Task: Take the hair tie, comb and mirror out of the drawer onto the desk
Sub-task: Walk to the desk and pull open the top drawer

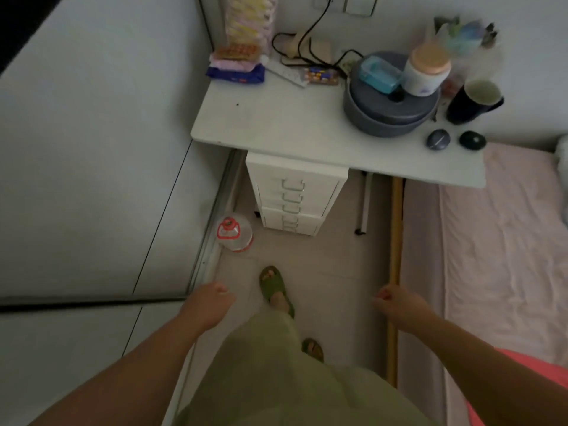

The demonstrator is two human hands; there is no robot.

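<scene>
A white drawer unit with several closed drawers and metal handles stands under the white desk. The hair tie, comb and mirror are hidden from view. My left hand hangs low at my side, well short of the drawers, fingers curled with nothing in them. My right hand is also low, fingers curled and holding nothing, beside the bed's edge.
On the desk sit a grey round pot, a blue box, a white jar, a dark mug, snack packets and cables. A water jug stands on the floor left of the drawers. A pink bed lies right, a wardrobe left.
</scene>
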